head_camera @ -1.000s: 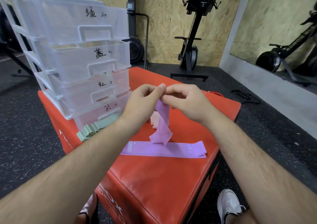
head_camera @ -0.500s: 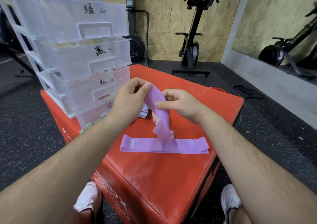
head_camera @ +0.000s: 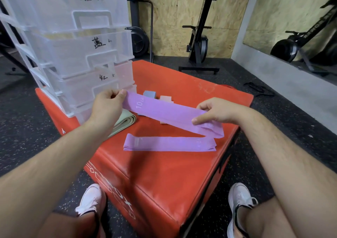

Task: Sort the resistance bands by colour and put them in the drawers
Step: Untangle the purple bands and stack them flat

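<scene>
A purple resistance band [head_camera: 164, 112] marked "10" is stretched flat between my hands above the red box. My left hand [head_camera: 107, 106] pinches its left end and my right hand [head_camera: 215, 111] pinches it near its right end. A second purple band [head_camera: 168, 143] lies flat on the box [head_camera: 155, 174] just below. A stack of pale green bands [head_camera: 124, 121] lies by my left wrist. A blue band [head_camera: 149, 94] and a pink band [head_camera: 166, 98] lie behind the held one. The clear drawer unit [head_camera: 78, 55] with handwritten labels stands on the box's left.
Exercise machines stand against the wooden wall, one at the back [head_camera: 198, 37] and one at the right [head_camera: 300, 42]. A black strap [head_camera: 259, 90] lies on the dark speckled floor. My white shoes [head_camera: 238, 201] are on either side of the box's front corner.
My hands moved apart and lowered, pulling the purple band from a hanging fold into a flat strip. The view tilted down and moved closer.
</scene>
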### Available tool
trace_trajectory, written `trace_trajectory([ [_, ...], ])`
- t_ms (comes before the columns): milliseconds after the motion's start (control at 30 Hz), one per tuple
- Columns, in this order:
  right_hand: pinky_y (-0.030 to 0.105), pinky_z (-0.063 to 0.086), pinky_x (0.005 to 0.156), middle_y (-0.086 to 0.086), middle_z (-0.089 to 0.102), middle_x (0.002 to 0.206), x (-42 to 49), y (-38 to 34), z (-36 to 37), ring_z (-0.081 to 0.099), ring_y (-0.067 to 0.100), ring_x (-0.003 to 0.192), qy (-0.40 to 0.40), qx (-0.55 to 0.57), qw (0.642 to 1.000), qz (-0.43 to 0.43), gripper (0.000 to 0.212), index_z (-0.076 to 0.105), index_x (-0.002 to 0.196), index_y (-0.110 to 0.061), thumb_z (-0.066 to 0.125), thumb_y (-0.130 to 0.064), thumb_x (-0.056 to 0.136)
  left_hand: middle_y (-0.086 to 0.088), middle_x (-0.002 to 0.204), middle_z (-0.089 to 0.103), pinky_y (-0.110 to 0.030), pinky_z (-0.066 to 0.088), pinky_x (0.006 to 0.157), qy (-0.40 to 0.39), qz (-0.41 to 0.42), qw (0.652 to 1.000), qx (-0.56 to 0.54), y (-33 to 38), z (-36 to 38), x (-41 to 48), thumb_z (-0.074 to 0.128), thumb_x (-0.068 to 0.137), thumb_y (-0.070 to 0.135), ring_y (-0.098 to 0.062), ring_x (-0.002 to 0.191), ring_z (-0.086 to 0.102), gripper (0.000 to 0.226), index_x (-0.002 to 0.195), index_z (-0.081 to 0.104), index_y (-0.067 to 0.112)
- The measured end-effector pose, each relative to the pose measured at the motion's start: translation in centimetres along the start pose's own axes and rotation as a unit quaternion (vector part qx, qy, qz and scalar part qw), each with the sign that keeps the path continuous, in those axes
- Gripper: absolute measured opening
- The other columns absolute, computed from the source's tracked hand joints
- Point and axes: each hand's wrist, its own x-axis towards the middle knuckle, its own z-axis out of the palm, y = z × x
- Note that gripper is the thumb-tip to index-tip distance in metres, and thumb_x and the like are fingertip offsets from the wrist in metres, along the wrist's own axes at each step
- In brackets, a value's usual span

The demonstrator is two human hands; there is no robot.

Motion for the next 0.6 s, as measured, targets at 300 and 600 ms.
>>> trace_trajectory([
  [300,0.035,0.043,0.076,0.004,0.067,0.082,-1.4,4.6,0.5,0.058,0.018,0.079,0.009,0.069,0.996,0.057,0.025,0.071,0.093,-0.005,0.079,-0.027,0.084,-0.006,0.061,0.052,-0.031,0.042,0.061,-0.021,-0.075,0.994,0.070,-5.3,0.0,-1.8,0.064,0.095,0.024,-0.022,0.055,0.047,0.029,0.067,0.059,0.017],
  [600,0.030,0.060,0.069,0.022,0.065,0.111,-1.1,6.1,2.1,0.072,0.026,0.088,-0.014,0.109,0.986,0.125,0.034,0.060,0.113,-0.003,0.070,0.010,0.083,-0.007,0.078,0.065,-0.037,0.052,0.074,-0.031,-0.081,0.984,0.157,-8.3,-0.1,-2.6,0.063,0.093,0.025,-0.028,0.074,0.062,0.018,0.081,0.069,0.013],
])
